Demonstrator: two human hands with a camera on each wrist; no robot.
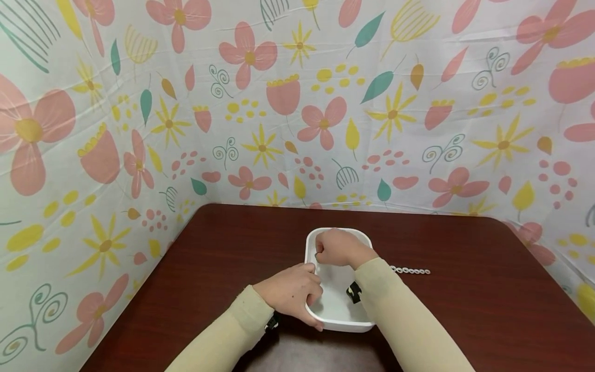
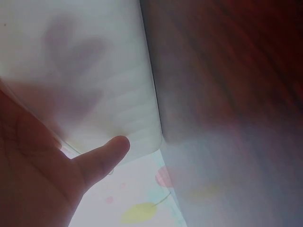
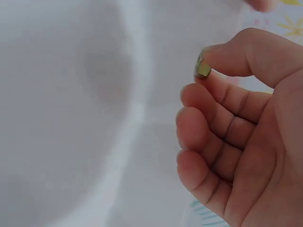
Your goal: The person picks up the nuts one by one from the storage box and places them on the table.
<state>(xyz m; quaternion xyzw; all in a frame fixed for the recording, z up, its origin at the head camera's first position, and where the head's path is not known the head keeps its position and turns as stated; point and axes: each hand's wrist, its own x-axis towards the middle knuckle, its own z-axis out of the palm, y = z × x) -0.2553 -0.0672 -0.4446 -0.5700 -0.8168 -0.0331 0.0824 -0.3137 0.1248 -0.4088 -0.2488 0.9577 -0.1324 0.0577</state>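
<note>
A white plastic tub (image 1: 332, 305) stands on the dark table. My left hand (image 1: 290, 289) grips its left side near the front corner. In the left wrist view the thumb (image 2: 106, 153) lies along the outer wall, and the other fingers show as shadows through it. Over the tub's inside, toward the back left, is my right hand (image 1: 339, 247). It pinches a small shiny, yellow-green piece (image 3: 203, 70) between thumb and forefinger, the other fingers curled below. The piece's exact kind I cannot tell; the fingers hide part of it.
To the right of the tub, a row of several small pale rings (image 1: 405, 270) lies on the brown table (image 1: 465, 310), partly behind the right sleeve. A flower-patterned cloth (image 1: 325, 77) hangs behind and to the left. Black wrist devices (image 1: 354, 292) sit at both cuffs.
</note>
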